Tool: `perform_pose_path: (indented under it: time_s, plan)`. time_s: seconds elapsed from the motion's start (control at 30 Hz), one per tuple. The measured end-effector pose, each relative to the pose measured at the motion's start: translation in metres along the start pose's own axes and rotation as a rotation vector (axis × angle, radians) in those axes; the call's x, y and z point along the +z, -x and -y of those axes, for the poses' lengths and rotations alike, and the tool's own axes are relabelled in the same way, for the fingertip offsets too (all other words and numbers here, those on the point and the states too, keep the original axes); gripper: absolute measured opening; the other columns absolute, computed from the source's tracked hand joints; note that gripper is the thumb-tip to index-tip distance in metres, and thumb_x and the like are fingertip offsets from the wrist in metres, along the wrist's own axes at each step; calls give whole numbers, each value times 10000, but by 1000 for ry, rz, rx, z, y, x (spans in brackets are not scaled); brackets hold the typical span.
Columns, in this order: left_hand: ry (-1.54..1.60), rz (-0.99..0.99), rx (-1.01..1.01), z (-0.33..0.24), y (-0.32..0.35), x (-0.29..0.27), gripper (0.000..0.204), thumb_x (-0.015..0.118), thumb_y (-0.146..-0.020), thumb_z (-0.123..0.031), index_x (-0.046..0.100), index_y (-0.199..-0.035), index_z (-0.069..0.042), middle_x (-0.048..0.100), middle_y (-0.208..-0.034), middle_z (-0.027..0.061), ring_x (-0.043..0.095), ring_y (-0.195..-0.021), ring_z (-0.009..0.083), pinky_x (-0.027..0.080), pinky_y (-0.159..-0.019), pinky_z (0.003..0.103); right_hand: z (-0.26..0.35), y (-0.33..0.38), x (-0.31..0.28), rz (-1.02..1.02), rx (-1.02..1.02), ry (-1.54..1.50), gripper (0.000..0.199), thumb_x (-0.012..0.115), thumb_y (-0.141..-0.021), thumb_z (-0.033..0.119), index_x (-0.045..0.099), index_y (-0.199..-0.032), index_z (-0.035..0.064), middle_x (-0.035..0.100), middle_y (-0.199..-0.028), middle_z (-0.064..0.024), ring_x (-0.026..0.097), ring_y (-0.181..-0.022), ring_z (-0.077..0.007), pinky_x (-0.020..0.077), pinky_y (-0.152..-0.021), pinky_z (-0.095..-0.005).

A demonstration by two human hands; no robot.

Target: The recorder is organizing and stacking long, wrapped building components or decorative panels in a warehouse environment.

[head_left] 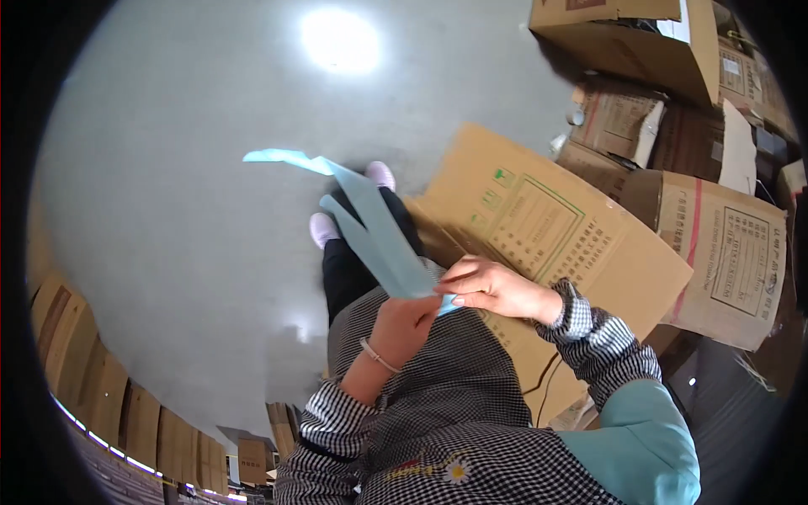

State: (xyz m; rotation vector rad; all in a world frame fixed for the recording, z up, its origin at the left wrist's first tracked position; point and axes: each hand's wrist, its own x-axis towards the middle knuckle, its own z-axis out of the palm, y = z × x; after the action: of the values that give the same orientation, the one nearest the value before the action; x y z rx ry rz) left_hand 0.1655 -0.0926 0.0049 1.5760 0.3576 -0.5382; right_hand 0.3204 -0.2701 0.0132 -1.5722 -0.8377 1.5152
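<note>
Hands [401, 330] [498, 289] together at blue strip [394, 259]

A blown-out glare spot [341, 40] whitens the grey floor [194, 210] at upper centre, while fisheye distortion curves edges toward the black rim [18, 252].

The back of the left hand [406, 326] hid most of its fingers, and the right hand [492, 286] covered some of the blue sheet [389, 252]. Well beyond the right hand, the view's upper edge cut off a box [627, 57].
</note>
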Motion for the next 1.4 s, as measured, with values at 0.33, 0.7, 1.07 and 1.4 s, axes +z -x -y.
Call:
perform_pose_path:
  time_s: [0.33,0.7,1.07,1.4]
  plan:
    - [354,58,-391,82,40,3,185,675,-820,-24,698,-1002,2,677,-736,134,669,-674,178,503,-632,302,-284,86,-108,-21,803,652,227,650,-938,264,727,-978,54,716,-852,-92,626,-828,-199,505,-777,-360]
    - [460,-214,-680,114,97,-24,237,649,-809,93,704,-1034,47,663,-762,-4,561,-701,40,467,-650,224,-326,103,-113,395,-148,1272,369,599,-810,168,660,-1158,61,619,-1264,-38,365,-1409,-263,371,-1110,-431]
    - [440,-197,-686,104,92,-31,197,670,-812,80,703,-1004,49,628,-701,-33,507,-647,14,411,-569,199,-320,124,-107,438,-95,1229,347,552,-844,162,650,-1156,44,597,-1309,-50,354,-1424,-257,340,-1157,-469]
    - [508,-278,-640,111,87,-39,199,656,-817,102,710,-999,45,648,-780,-36,532,-690,23,426,-612,192,-306,116,-76,636,426,1008,606,539,-908,400,509,-1359,-3,438,-1477,-127,217,-1481,-290,86,-1224,-536]
